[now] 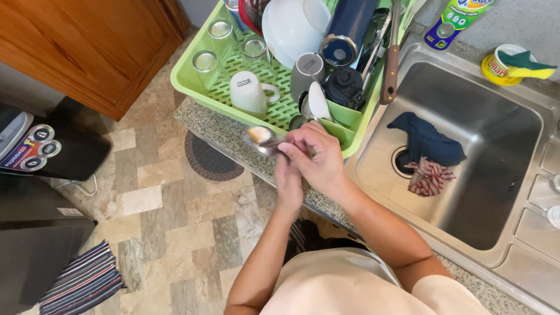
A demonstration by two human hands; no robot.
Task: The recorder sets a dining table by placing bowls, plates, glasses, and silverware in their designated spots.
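Both hands hold 1 spoon point(262, 140) just in front of the green dish rack point(192, 81). The right hand point(315, 157) pinches the handle. The left hand point(289, 181) closes under it. The spoon lies sideways, bowl pointing left, away from the sink point(496, 192).

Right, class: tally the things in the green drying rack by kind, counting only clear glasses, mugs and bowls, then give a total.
Clear glasses: 3
Mugs: 2
Bowls: 1
Total: 6
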